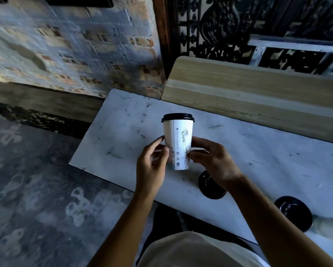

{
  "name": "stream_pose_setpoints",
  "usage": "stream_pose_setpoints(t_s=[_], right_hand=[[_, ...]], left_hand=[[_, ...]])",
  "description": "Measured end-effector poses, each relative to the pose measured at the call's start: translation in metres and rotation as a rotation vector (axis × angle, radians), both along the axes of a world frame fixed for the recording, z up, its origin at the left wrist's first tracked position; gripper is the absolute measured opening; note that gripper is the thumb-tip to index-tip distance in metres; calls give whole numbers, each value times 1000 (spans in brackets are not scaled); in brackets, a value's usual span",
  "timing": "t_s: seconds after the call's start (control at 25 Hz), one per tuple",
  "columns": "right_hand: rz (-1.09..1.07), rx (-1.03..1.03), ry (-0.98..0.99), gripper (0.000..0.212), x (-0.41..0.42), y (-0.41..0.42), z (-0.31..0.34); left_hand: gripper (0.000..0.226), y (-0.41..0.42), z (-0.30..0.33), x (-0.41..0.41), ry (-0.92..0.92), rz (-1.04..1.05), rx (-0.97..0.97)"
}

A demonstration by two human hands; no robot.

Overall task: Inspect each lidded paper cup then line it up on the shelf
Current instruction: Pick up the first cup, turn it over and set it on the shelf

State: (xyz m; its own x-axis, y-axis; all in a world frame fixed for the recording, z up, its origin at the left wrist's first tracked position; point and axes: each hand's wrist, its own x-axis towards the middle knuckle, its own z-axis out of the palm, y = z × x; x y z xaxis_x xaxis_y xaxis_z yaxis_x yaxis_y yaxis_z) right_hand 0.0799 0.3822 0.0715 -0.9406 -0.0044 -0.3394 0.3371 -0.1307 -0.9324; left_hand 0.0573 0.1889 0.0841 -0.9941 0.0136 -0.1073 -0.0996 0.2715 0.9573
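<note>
A tall white paper cup with a black plastic lid [178,140] is held upright above the pale marbled tabletop [258,151], clear of its surface, between two bare hands. The left hand [152,164] is raised from below with the forearm angled up from the bottom of the view; its thumb is laid against the cup's lower left side and its fingers are curled round the wall behind. The right hand [211,160] is brought in from the right, wrist slightly bent, and the cup's lower right side is pinched between its thumb and fingertips. The cup's seam and a column of small printed marks are turned toward the camera, with a line drawing printed just beside them.

Two more black-lidded cups are seen from above on the near part of the tabletop: one black round lid [210,186] is partly hidden under the right wrist, and a second black round lid [293,212] lies further right beyond the right forearm. At the far edge of the tabletop a light wooden bench back [248,83] is set against it. Behind that, dark ornate ironwork [219,26] and a pale rail are seen. A weathered brick wall [75,45] fills the upper left, and a grey patterned floor [36,189] lies below it. A pale garment is visible at the bottom edge.
</note>
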Motion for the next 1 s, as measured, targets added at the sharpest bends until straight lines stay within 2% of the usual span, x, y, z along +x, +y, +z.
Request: stream_pose_setpoints(t_s=[0.2,0.28,0.4,0.52,0.72,0.88,1.0], right_hand=[[-89,65,-79,51,-34,-15,-17],[-152,86,-136,53,-55,-21,-23],[-178,220,-176,57,-92,-27,-33],[-134,470,-136,45,-156,-13,-52],[-185,659,-57,59,-289,25,-98],[-193,799,-18,54,-370,36,-147],[-216,848,-7,50,-404,41,-175]], left_hand=[[37,-16,-22,-44,-118,-90,40],[49,-22,-29,-69,-181,-186,53],[55,-21,-39,-114,-197,-273,18],[45,-2,-54,-186,-160,-341,-9],[56,55,-119,-323,-75,-378,19],[56,82,-173,-406,34,-402,-32],[55,90,-205,-441,49,-379,-77]])
